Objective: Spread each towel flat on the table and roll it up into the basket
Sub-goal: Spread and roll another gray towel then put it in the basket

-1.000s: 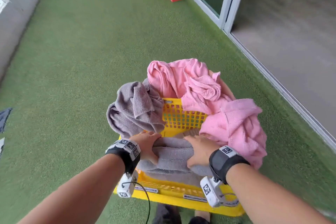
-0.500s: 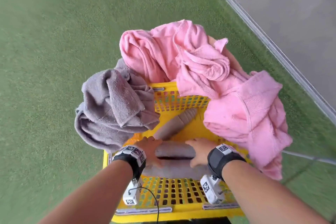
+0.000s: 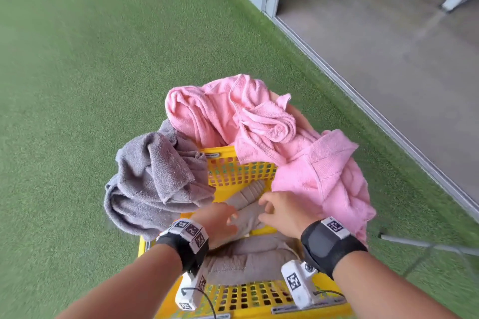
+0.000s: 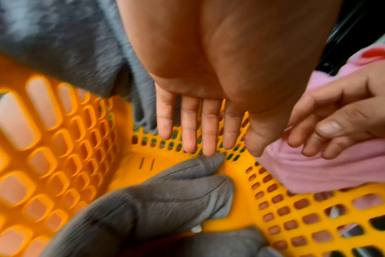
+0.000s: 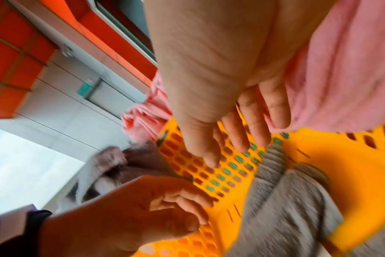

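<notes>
Rolled grey towels (image 3: 248, 258) now lie on the basket (image 3: 259, 300) floor; we've let go, left hand (image 3: 220, 220) and right hand (image 3: 281, 211) lifted empty.

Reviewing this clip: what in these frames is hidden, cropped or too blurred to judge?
- Head view: the near rolled grey towel is partly covered by both wrists, so its ends are hidden.
- Head view: the yellow basket has its far right rim buried under the pink towel; its near edge is cut off by the frame.
- Right wrist view: the loose grey towel is motion-blurred.
- No table shows in any view.
</notes>
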The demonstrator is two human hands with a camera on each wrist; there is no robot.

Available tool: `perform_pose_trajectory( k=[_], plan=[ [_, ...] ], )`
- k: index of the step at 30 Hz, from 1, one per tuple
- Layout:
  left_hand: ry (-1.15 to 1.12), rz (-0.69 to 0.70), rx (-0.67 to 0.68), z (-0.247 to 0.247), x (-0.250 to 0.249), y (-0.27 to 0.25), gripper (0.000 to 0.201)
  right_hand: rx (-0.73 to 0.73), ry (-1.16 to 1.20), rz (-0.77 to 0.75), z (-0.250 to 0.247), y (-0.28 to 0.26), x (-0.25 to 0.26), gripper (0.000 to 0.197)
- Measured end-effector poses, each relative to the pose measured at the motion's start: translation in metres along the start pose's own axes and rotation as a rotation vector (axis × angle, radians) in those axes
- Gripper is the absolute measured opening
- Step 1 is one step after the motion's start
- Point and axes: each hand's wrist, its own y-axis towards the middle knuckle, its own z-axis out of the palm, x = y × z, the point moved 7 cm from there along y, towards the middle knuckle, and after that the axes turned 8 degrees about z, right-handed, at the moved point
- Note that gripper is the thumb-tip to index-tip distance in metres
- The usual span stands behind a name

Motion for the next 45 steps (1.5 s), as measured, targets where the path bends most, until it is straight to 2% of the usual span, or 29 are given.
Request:
perform_pose_trajectory(
  k=[2, 3, 6, 8, 11, 12, 14, 15, 16, 19, 22, 25, 30, 33, 36, 39, 41, 43, 45],
  plan=[
    [0.030, 0.093, -0.091, -0.027, -0.029, 0.008, 0.030, -0.158, 0.027, -0.028, -0.040, -0.013, 0.001, 0.011],
    [0.044, 0.136, -0.134, -0.040, -0.044, 0.012, 0.026, -0.244, 0.009, -0.039, -0.060, -0.019, -0.001, 0.010],
    [0.011, 0.226, -0.276, -0.075, -0.085, 0.026, 0.024, -0.551, -0.158, -0.043, -0.115, -0.037, -0.011, 0.029],
    [-0.026, 0.283, -0.375, -0.093, -0.110, 0.040, 0.029, -0.652, -0.252, 0.003, -0.139, -0.045, -0.022, 0.035],
    [-0.042, 0.292, -0.459, -0.112, -0.143, 0.065, 0.049, -0.575, -0.348, 0.135, -0.143, -0.038, -0.045, 0.061],
    [-0.006, 0.296, -0.472, -0.115, -0.154, 0.072, 0.058, -0.563, -0.356, 0.157, -0.140, -0.035, -0.053, 0.062],
    [0.103, 0.308, -0.475, -0.117, -0.172, 0.085, 0.072, -0.562, -0.296, 0.146, -0.137, -0.032, -0.063, 0.044],
    [0.143, 0.315, -0.470, -0.116, -0.179, 0.089, 0.072, -0.581, -0.226, 0.122, -0.140, -0.034, -0.064, 0.031],
    [0.165, 0.331, -0.463, -0.116, -0.185, 0.092, 0.066, -0.589, -0.132, 0.102, -0.144, -0.037, -0.066, 0.021],
    [0.169, 0.440, -0.488, -0.122, -0.201, 0.093, 0.037, -0.621, 0.106, 0.097, -0.163, -0.051, -0.078, 0.026],
    [0.119, 0.549, -0.525, -0.137, -0.217, 0.086, 0.025, -0.602, 0.278, 0.128, -0.178, -0.065, -0.094, 0.011],
    [0.062, 0.654, -0.540, -0.157, -0.240, 0.070, 0.021, -0.608, 0.384, 0.100, -0.188, -0.081, -0.093, 0.021],
    [-0.089, 0.644, -0.516, -0.192, -0.260, 0.050, 0.028, -0.670, 0.423, 0.061, -0.199, -0.114, -0.078, 0.025],
    [-0.133, 0.706, -0.484, -0.201, -0.271, 0.036, 0.032, -0.667, 0.357, 0.106, -0.201, -0.129, -0.078, 0.031],
    [-0.081, 0.757, -0.473, -0.203, -0.280, 0.021, 0.031, -0.633, 0.299, 0.171, -0.199, -0.138, -0.088, 0.025],
    [0.070, 0.747, -0.452, -0.203, -0.283, 0.010, 0.027, -0.650, 0.337, 0.150, -0.202, -0.145, -0.092, 0.034],
    [0.327, 0.709, -0.451, -0.202, -0.282, 0.007, 0.022, -0.667, 0.391, 0.130, -0.207, -0.148, -0.094, 0.034],
    [0.518, 0.595, -0.438, -0.203, -0.269, 0.008, 0.021, -0.667, 0.403, 0.115, -0.210, -0.149, -0.097, 0.032],
    [0.454, 0.461, -0.439, -0.212, -0.249, 0.007, 0.021, -0.659, 0.382, 0.100, -0.210, -0.150, -0.102, 0.028]
  ],
)
